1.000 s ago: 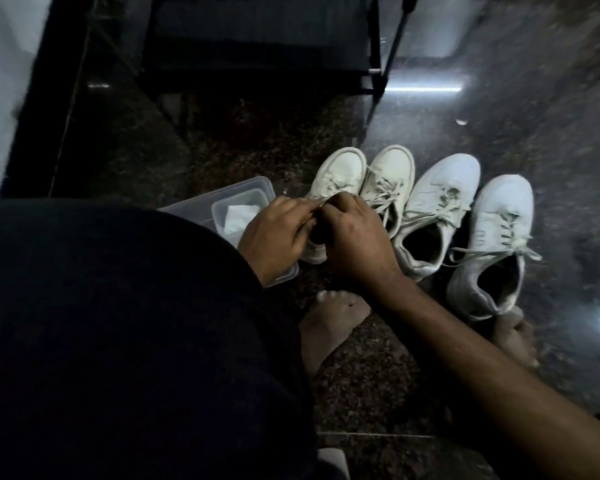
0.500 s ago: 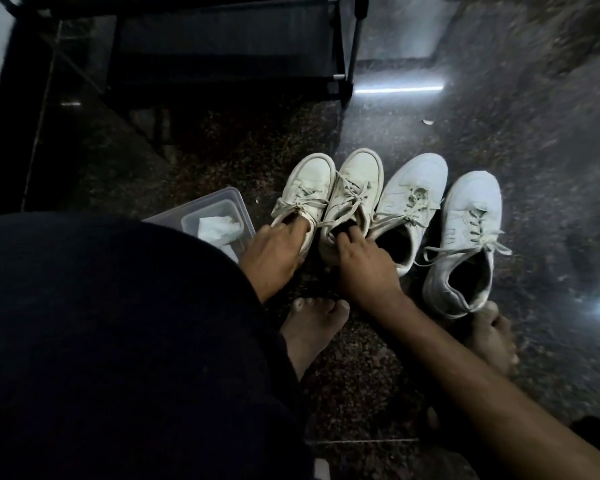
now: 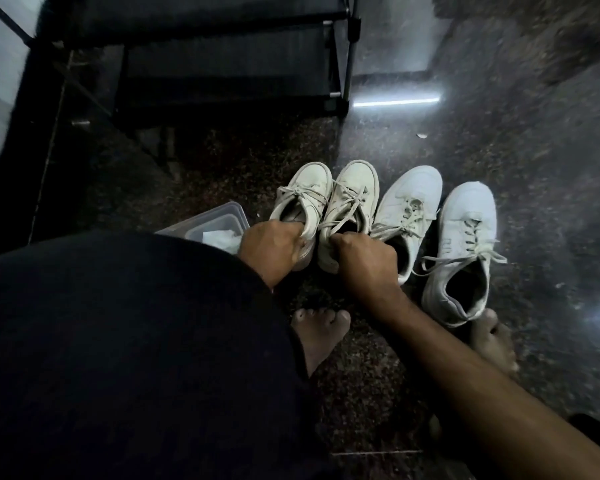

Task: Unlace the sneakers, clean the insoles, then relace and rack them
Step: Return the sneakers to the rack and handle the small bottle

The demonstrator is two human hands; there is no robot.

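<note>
Two pairs of laced sneakers stand side by side on the dark floor. The cream pair is on the left: the left cream sneaker [image 3: 305, 192] and the right cream sneaker [image 3: 352, 192]. My left hand [image 3: 271, 249] grips the heel collar of the left cream sneaker, fingers hooked inside. My right hand [image 3: 366, 261] grips the heel of the right cream sneaker. The white pair sits further right: one white sneaker [image 3: 407, 209] and another [image 3: 465, 237]. The black shoe rack [image 3: 229, 60] stands behind them.
A clear plastic container [image 3: 219, 221] with a white cloth [image 3: 220, 237] lies left of the shoes, partly hidden by my dark-clothed knee [image 3: 118, 341]. My bare feet [image 3: 317, 336] rest on the speckled granite floor [image 3: 499, 133]. A white wall is at far left.
My hands left the laces of the left cream sneaker and dropped to the heels. Each hand now grips one cream sneaker's heel. The view tilted up, showing more of the rack.
</note>
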